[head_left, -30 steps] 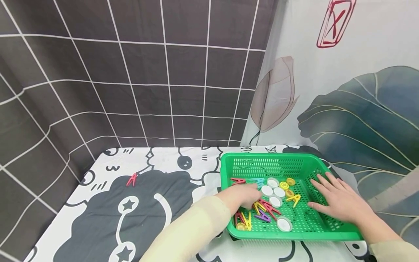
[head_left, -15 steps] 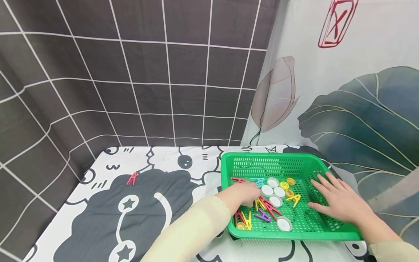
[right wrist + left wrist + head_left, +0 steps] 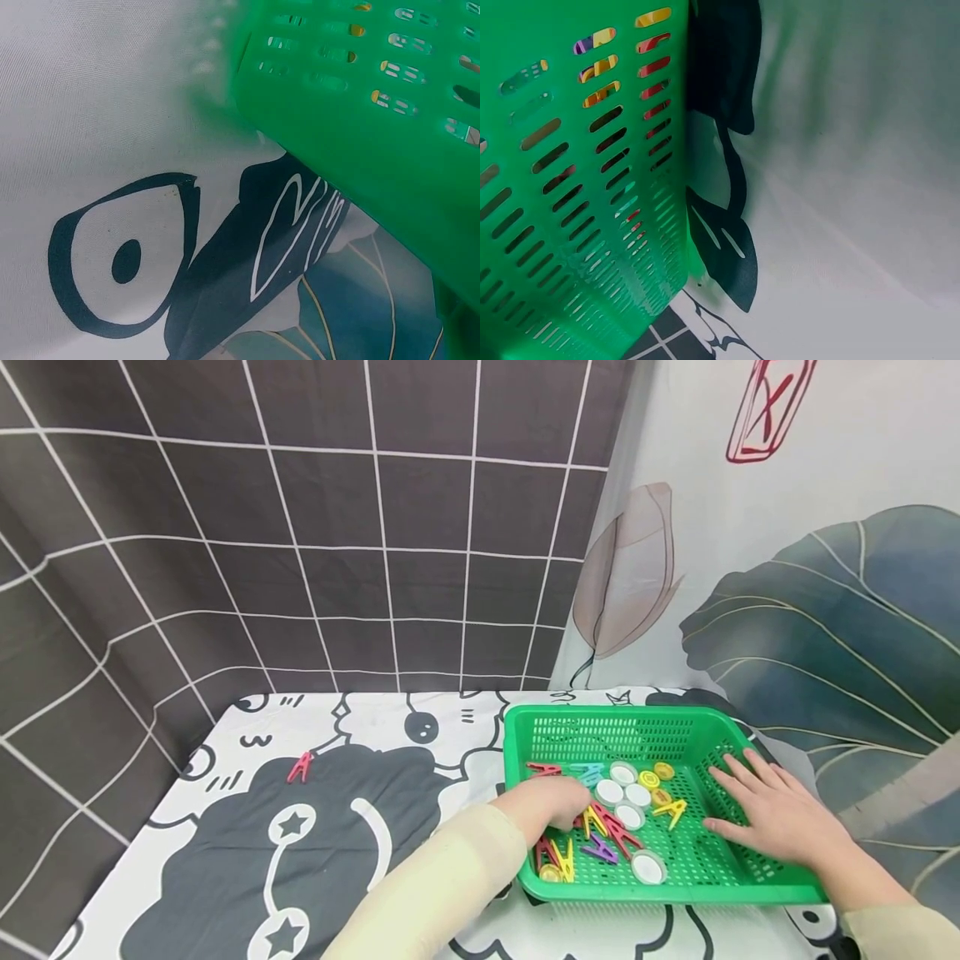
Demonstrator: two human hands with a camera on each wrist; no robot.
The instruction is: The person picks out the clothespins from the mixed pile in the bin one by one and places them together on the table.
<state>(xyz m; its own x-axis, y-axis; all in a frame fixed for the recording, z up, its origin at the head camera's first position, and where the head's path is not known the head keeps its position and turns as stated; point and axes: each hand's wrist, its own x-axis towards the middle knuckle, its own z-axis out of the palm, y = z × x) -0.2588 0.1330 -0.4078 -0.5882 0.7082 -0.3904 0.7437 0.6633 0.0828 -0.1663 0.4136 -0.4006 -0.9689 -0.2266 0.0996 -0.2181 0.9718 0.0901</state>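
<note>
A green plastic basket (image 3: 735, 892) holds small clothespins and round caps. My left hand (image 3: 553, 800) reaches down into its left part, among red and yellow clothespins; the fingertips are hidden, so a hold on anything cannot be made out. Beside that hand lie a red clothespin (image 3: 617, 832), a purple clothespin (image 3: 600, 850) and a light blue clothespin (image 3: 589, 774). White caps (image 3: 630, 815) and yellow round caps (image 3: 649, 780) sit mid-basket, near a yellow clothespin (image 3: 671, 812). At the basket's right wall my right hand (image 3: 780, 818) rests with fingers spread. Both wrist views show basket walls, no fingers.
A single red clothespin (image 3: 301, 767) lies on the patterned cloth (image 3: 412, 785) left of the basket. Behind the table hang a dark grid curtain (image 3: 427, 585) and a pale leaf-print curtain (image 3: 690, 460).
My left hand makes only a slight shift among the clothespins. The right hand stays on the basket wall, and the head view tilts a little.
</note>
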